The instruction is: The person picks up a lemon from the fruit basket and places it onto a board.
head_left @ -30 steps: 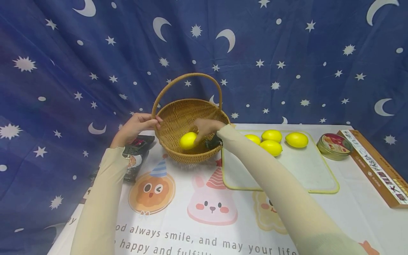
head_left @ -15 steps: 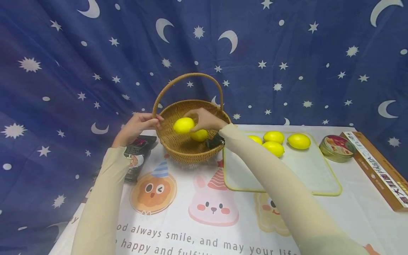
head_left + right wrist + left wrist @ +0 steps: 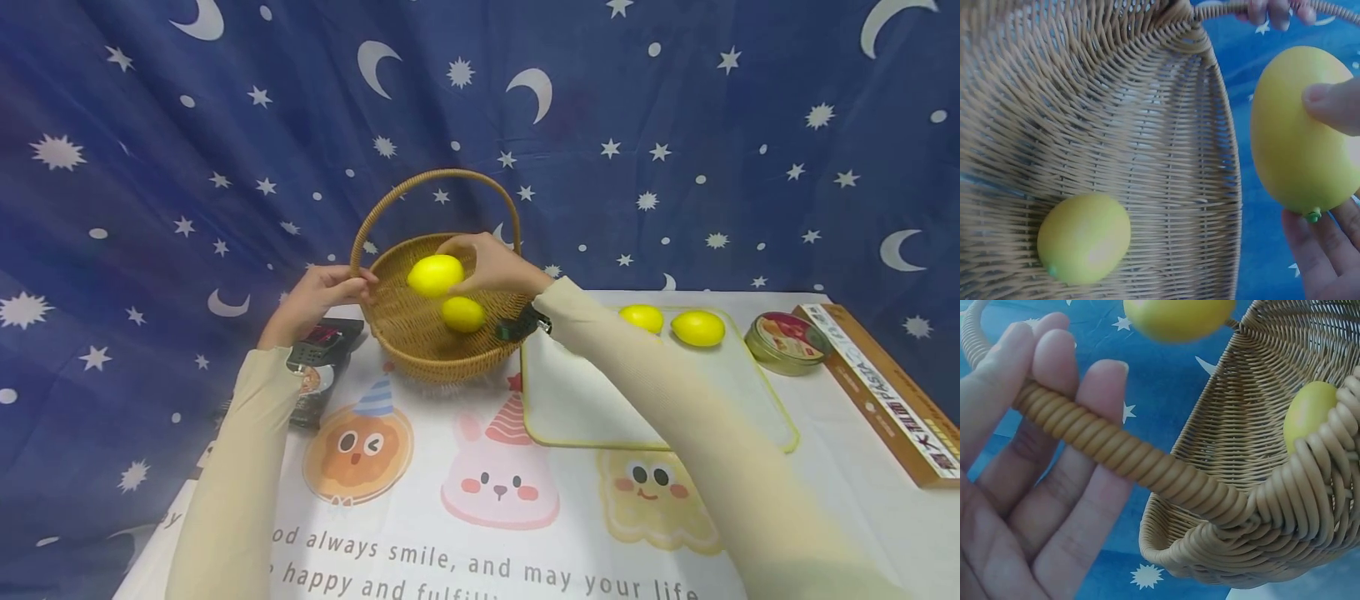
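My left hand (image 3: 330, 292) grips the handle of the wicker basket (image 3: 420, 337) at its left side. In the left wrist view the fingers curl round the wrapped handle (image 3: 1129, 453). Over the basket's opening, my right hand (image 3: 491, 262) holds a yellow lemon (image 3: 436, 276) between thumb and fingers. The right wrist view shows the thumb pressed on this held lemon (image 3: 1300, 134), its green stem end pointing down. A second lemon (image 3: 463, 314) lies inside the basket, against the woven wall.
Right of the basket lies a white board (image 3: 600, 408) with a yellow edge, bearing lemons (image 3: 698, 328) partly hidden by the right arm. Beyond it stand a round tin (image 3: 787, 342) and a long pasta box (image 3: 885, 392). A dark packet (image 3: 326, 358) lies behind the left forearm.
My right hand has lifted one lemon from the basket's bottom and raised it, leaving another in view inside. The left hand keeps its hold on the handle.
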`<state>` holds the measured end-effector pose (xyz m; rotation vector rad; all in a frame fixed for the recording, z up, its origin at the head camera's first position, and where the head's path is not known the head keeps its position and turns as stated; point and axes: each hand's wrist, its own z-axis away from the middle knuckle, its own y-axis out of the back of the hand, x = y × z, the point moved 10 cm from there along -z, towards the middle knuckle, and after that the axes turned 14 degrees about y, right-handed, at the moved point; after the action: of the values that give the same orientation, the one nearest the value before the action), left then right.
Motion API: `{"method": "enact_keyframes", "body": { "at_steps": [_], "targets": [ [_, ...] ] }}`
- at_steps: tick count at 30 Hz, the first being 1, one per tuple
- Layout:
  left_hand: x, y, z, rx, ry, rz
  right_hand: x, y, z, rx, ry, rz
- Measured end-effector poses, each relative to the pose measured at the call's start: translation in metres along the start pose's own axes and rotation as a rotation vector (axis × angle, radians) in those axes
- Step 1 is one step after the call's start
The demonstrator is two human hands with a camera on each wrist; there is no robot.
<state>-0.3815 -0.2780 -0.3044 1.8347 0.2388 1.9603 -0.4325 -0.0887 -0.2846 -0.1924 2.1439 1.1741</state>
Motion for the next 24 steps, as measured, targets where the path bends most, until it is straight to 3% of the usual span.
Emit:
{"method": "enact_keyframes", "body": {
  "at_steps": [8,16,24],
  "targets": [
    [-0.003,0.003,0.001,0.008,-0.021,-0.017,-0.011,0.013,0.027,0.01,-0.012,0.014],
    [-0.003,0.001,0.002,0.012,-0.019,-0.019,-0.018,0.028,0.071,0.041,-0.001,-0.03],
    [-0.002,0.0,0.002,0.01,-0.017,0.001,-0.006,0.035,0.118,0.066,-0.04,-0.019]
  ]
}}
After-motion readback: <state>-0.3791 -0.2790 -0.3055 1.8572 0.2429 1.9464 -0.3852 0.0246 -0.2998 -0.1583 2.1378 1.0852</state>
